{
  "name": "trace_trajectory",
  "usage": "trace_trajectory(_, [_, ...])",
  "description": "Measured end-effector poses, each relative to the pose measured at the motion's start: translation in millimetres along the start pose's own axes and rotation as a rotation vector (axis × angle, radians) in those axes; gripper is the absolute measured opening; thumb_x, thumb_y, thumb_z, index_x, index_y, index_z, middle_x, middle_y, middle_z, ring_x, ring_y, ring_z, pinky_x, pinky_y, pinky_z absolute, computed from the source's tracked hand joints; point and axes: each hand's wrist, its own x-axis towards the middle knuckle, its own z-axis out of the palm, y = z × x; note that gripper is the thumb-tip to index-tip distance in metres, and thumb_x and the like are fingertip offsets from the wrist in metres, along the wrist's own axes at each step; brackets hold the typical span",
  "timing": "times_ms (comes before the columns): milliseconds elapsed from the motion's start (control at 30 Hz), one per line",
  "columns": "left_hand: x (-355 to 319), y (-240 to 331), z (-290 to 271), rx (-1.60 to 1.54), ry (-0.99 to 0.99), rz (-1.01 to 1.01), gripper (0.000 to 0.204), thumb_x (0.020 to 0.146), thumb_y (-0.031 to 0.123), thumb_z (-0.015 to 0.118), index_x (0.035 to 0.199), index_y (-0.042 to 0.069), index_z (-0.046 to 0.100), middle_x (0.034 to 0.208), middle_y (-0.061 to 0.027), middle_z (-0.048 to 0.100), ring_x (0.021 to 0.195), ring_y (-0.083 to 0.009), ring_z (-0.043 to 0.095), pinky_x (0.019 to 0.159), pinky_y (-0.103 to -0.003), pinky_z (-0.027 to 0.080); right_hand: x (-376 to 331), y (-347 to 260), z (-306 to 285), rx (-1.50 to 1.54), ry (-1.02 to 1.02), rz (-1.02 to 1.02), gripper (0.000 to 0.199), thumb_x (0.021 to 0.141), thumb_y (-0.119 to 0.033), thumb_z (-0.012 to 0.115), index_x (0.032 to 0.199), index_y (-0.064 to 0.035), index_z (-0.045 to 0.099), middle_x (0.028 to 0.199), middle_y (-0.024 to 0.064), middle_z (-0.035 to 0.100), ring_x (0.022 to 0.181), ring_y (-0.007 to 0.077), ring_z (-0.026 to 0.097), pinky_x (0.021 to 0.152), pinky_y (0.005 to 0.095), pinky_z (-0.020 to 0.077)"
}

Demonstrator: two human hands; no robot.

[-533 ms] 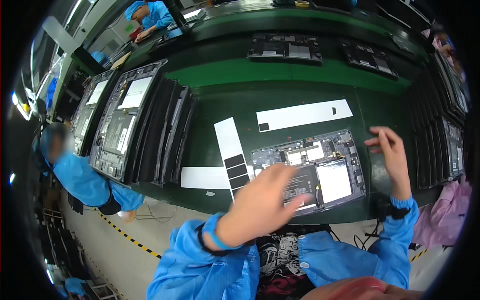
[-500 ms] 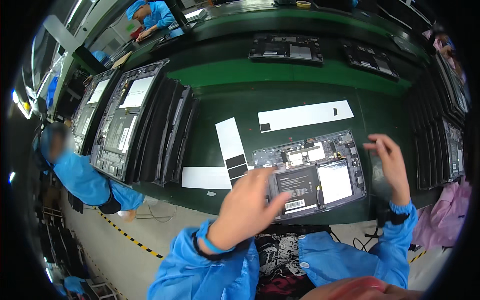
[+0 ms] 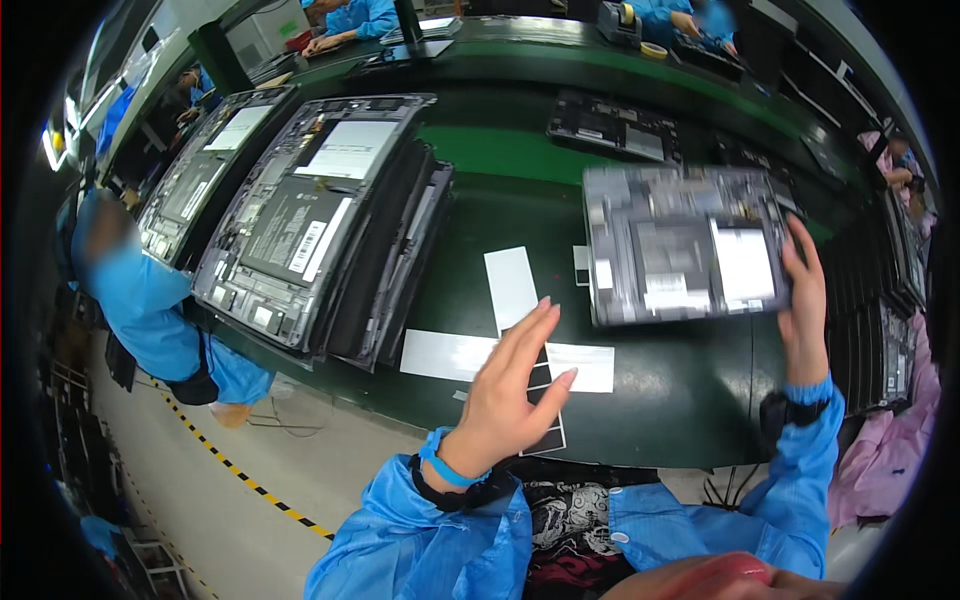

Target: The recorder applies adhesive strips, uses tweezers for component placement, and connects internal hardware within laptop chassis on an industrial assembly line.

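Observation:
My right hand (image 3: 805, 300) grips the right edge of an opened grey tablet chassis (image 3: 680, 245), blurred with motion above the green bench (image 3: 660, 400); its battery and a white label face up. My left hand (image 3: 515, 385) hovers with flat, spread fingers and holds nothing, over white backing strips (image 3: 510, 285) and a strip of black squares (image 3: 540, 375) that lie on the bench.
A leaning stack of opened tablets (image 3: 310, 225) stands at the left, another stack (image 3: 195, 180) behind it. More units (image 3: 615, 125) lie on the far conveyor. A person in a blue coat (image 3: 150, 310) stands at the left; others work at the back.
My right hand has lifted the tablet chassis off the bench and carried it up and to the right. My left hand has come off the chassis and now hovers over the strips.

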Motion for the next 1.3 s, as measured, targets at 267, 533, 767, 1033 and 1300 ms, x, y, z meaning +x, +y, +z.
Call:
trace_trajectory(267, [-31, -47, -4, 0.579, -0.213, -0.049, 0.063, 0.092, 0.044, 0.055, 0.140, 0.004, 0.043, 0.149, -0.0177, 0.036, 0.137, -0.0378, 0.033, 0.111, -0.050, 0.029, 202, 100, 223, -0.233, -0.001, -0.231, 0.038, 0.087, -0.005, 0.059, 0.125, 0.0007, 0.058, 0.120, 0.0164, 0.062, 0.108, 0.0228, 0.059, 0.090, 0.0303, 0.0440])
trace_trajectory(533, [-29, -49, 4, 0.506, -0.190, -0.029, 0.061, 0.093, 0.042, 0.054, 0.140, 0.006, 0.042, 0.151, -0.0154, 0.033, 0.139, -0.0343, 0.030, 0.112, -0.046, 0.027, 268, 205, 351, -0.765, -0.053, -0.147, 0.038, 0.087, -0.014, 0.054, 0.124, -0.0054, 0.060, 0.122, 0.0183, 0.062, 0.115, 0.0334, 0.057, 0.096, 0.0377, 0.0435])
trace_trajectory(767, [-33, -50, 0, 0.524, -0.209, -0.049, 0.062, 0.094, 0.044, 0.051, 0.142, 0.006, 0.041, 0.152, -0.0154, 0.032, 0.140, -0.0336, 0.030, 0.113, -0.046, 0.025, 249, 144, 281, -1.182, -0.379, -0.502, 0.041, 0.087, -0.032, 0.062, 0.117, -0.0043, 0.061, 0.112, 0.0213, 0.065, 0.105, 0.0375, 0.062, 0.090, 0.0403, 0.0488])
trace_trajectory(1033, [-33, -54, 2, 0.555, -0.152, -0.039, 0.062, 0.093, 0.045, 0.053, 0.139, 0.006, 0.044, 0.149, -0.0157, 0.036, 0.138, -0.0339, 0.033, 0.111, -0.048, 0.029, 296, 180, 95, -1.319, -0.172, -0.301, 0.079, 0.083, -0.046, 0.063, 0.139, 0.0034, 0.037, 0.119, 0.0339, 0.057, 0.115, 0.0444, 0.054, 0.097, 0.0429, 0.0438])
trace_trajectory(1300, [-42, -52, 10, 0.583, -0.081, -0.008, 0.061, 0.091, 0.043, 0.056, 0.138, 0.005, 0.045, 0.147, -0.0140, 0.039, 0.138, -0.0332, 0.033, 0.110, -0.048, 0.030, 295, 187, 111, -0.855, -0.049, -0.067, 0.059, 0.072, -0.025, 0.073, 0.120, 0.0048, 0.057, 0.114, 0.0214, 0.064, 0.107, 0.0342, 0.060, 0.093, 0.0372, 0.0443])
